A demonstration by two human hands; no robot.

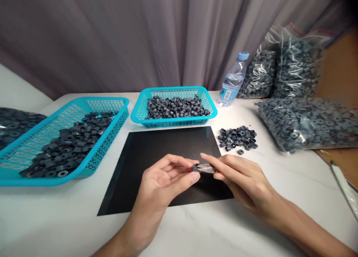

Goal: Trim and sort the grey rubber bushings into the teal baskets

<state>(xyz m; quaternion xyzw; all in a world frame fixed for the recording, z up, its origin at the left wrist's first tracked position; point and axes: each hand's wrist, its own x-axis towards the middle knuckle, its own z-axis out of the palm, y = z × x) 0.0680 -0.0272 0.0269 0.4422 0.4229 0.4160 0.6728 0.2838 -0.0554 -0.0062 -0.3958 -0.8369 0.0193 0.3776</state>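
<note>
Over the black mat (156,152), my left hand (165,178) pinches a small dark grey ring-shaped part (194,168) between thumb and fingertips. My right hand (240,178) is closed on a small metal tool (206,168) whose tip meets that part. Both hands hover just above the mat's front half. A loose pile of the same grey parts (237,137) lies on the white table to the right of the mat, close to my right hand.
Two turquoise baskets of grey parts stand behind the mat: a large one (33,145) at left, a smaller one (148,100) at centre. A water bottle (233,80) and clear bags of parts (304,123) sit at right. A grey curtain hangs behind.
</note>
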